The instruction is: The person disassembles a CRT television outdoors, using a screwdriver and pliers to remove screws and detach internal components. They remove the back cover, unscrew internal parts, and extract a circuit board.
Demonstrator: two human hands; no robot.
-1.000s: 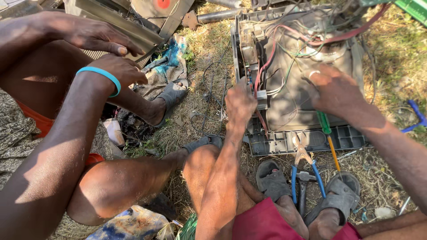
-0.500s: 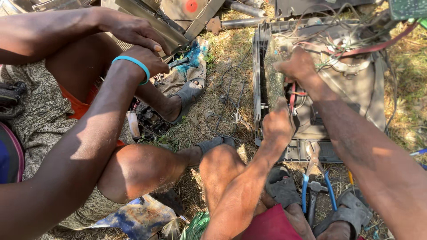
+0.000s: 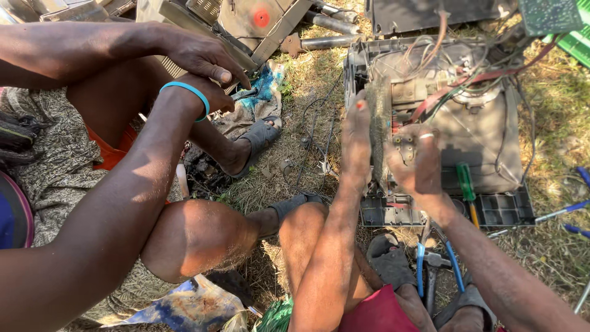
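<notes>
— What's the ground like?
— Dry straw-coloured grass (image 3: 307,80) over bare earth, in hard sunlight with sharp shadows.
— Anything around?
— Grey metal pipes (image 3: 326,43), perhaps scrap, and patterned cloth (image 3: 55,160).

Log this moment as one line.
left hand: holding circuit board edge | right hand: on same board | below: open appliance casing | nearby: green screwdriver, blue-handled pliers

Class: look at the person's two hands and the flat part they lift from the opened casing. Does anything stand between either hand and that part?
Nothing visible does. The left hand and the right hand both already touch the part, one on each side of it, above the casing. The wires lie behind, farther from the person.
</notes>
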